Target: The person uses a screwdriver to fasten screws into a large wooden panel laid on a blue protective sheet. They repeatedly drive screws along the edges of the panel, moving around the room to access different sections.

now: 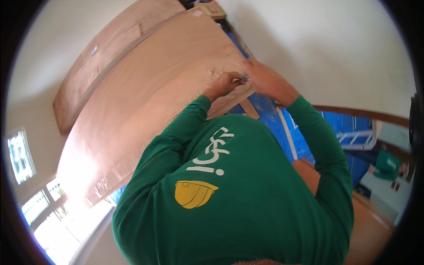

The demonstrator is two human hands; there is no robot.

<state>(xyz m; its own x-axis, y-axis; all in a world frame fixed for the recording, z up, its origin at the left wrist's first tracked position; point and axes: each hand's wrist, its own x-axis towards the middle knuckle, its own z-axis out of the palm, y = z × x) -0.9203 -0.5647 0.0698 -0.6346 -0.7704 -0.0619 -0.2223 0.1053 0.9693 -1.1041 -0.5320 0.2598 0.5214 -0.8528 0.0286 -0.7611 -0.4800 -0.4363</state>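
Note:
A large reddish-brown wooden panel (145, 75) lies in front of me, with pale shavings (216, 70) scattered along its near edge. At the panel's right corner my left hand (222, 85) is closed, its fingers pinched on a small grey metallic piece (244, 77) whose kind I cannot make out. Just right of it, past the corner, my right hand (268, 81) is raised with its back toward me. Motion smears its fingers, and anything in them is hidden.
A second wooden panel (95, 66) stands behind the first. Blue sheeting (269, 117) covers the floor, with a wooden block (249, 108) on it. A box (214, 11) sits at the far corner. At right are a light ladder (357, 139) and another person in green (388, 165).

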